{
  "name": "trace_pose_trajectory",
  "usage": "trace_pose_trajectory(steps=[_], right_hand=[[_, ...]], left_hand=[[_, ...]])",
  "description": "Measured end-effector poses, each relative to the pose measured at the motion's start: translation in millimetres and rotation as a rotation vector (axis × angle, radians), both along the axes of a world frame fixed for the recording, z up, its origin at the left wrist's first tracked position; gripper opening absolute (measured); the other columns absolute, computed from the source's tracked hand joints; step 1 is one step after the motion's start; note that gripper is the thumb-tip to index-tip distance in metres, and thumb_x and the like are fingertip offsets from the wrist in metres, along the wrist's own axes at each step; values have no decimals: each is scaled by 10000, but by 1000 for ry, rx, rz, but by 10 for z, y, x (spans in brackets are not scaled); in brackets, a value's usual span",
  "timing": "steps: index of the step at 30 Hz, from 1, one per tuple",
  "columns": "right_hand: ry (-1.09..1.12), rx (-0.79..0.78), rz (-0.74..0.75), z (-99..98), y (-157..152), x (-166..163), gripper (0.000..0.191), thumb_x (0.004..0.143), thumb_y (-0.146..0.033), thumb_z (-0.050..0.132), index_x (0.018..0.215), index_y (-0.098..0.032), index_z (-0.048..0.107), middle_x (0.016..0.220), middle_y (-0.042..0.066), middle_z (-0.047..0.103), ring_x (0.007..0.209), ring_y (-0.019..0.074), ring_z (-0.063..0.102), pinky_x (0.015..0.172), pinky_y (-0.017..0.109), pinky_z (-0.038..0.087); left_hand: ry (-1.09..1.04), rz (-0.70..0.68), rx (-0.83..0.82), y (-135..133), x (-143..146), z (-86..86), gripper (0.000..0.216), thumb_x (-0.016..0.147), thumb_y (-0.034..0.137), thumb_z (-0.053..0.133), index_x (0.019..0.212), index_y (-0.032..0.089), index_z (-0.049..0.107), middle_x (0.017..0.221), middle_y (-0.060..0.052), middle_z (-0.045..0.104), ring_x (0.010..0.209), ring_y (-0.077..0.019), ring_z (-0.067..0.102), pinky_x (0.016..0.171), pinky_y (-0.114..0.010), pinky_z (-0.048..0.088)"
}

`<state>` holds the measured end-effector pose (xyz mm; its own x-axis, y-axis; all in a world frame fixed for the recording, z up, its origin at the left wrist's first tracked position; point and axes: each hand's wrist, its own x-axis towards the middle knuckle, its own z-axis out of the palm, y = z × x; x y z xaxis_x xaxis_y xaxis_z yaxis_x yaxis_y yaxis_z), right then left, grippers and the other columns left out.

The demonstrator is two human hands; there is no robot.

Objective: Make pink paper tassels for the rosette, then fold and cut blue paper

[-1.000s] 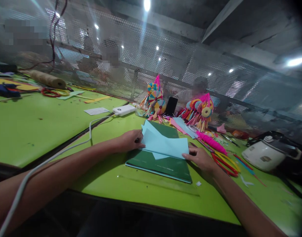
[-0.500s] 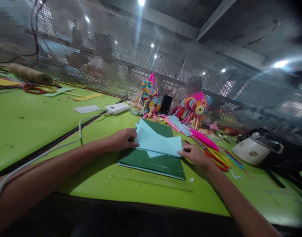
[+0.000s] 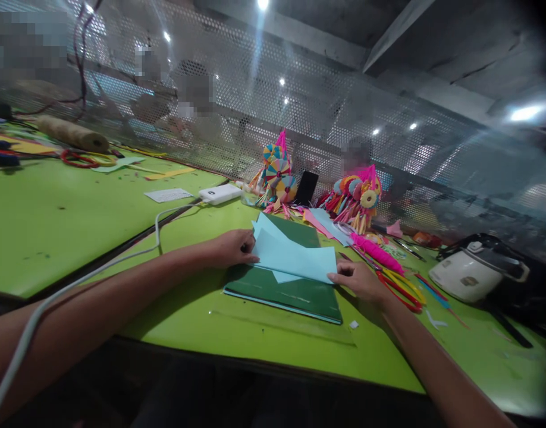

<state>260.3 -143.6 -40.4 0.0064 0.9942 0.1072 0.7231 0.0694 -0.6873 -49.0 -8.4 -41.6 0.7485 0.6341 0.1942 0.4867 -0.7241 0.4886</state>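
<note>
A light blue sheet of paper (image 3: 295, 255), folded over itself, lies across a dark green board (image 3: 286, 298) on the green table. My left hand (image 3: 237, 247) pinches the fold's left end between thumb and fingers. At the right end, my right hand (image 3: 355, 278) grips the paper's lower corner, thumb on top. One pointed flap of the sheet rises at the upper left, and another corner shows below the fold. More light blue paper edges peek out under the board's front edge. Fingers beneath the paper are hidden.
Red-and-yellow-handled scissors (image 3: 400, 291) and pink yarn (image 3: 377, 252) lie right of my right hand. A white power bank (image 3: 220, 194) trails a white cable (image 3: 157, 229) past my left arm. Behind stand colourful paper ornaments (image 3: 279, 172), a phone (image 3: 307, 188) and, far right, a white pot-like appliance (image 3: 464, 270).
The whole view has shifted slightly, so everything sits a little further right. Both hands keep the same hold on the folded paper, with no clear movement against the board.
</note>
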Motion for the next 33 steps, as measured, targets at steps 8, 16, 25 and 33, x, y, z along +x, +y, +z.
trace_pose_trajectory(steps=[8, 16, 25, 33], right_hand=[[6, 5, 50, -44, -8, 50, 333, 736, -428, 613, 534, -180, 520, 691, 16, 515, 668, 166, 451, 628, 300, 321], [87, -8, 40, -66, -16, 75, 378, 718, -475, 645, 526, -180, 508, 676, 15, 524, 705, 178, 476, 653, 304, 347], [63, 0, 68, -49, 1, 72, 374, 718, -465, 641, 527, -167, 520, 757, 41, 558, 757, 197, 506, 693, 316, 359], [-7, -14, 67, -42, 4, 76, 370, 743, -459, 598, 537, -170, 495, 786, 23, 549, 736, 164, 486, 676, 283, 347]], left_hand=[[34, -3, 39, -36, 17, 34, 295, 714, 407, 596, 626, 183, 426, 699, 14, 439, 609, -115, 393, 565, -240, 310], [44, 0, 31, -22, 14, 32, 297, 706, 435, 575, 632, 184, 436, 680, 10, 450, 590, -121, 404, 544, -247, 297], [19, 33, -11, -36, 12, 44, 305, 684, 459, 579, 671, 193, 430, 652, 25, 448, 587, -127, 394, 543, -252, 296], [15, 36, -9, -35, 13, 45, 291, 690, 440, 588, 674, 184, 450, 655, 28, 454, 588, -120, 401, 557, -249, 304]])
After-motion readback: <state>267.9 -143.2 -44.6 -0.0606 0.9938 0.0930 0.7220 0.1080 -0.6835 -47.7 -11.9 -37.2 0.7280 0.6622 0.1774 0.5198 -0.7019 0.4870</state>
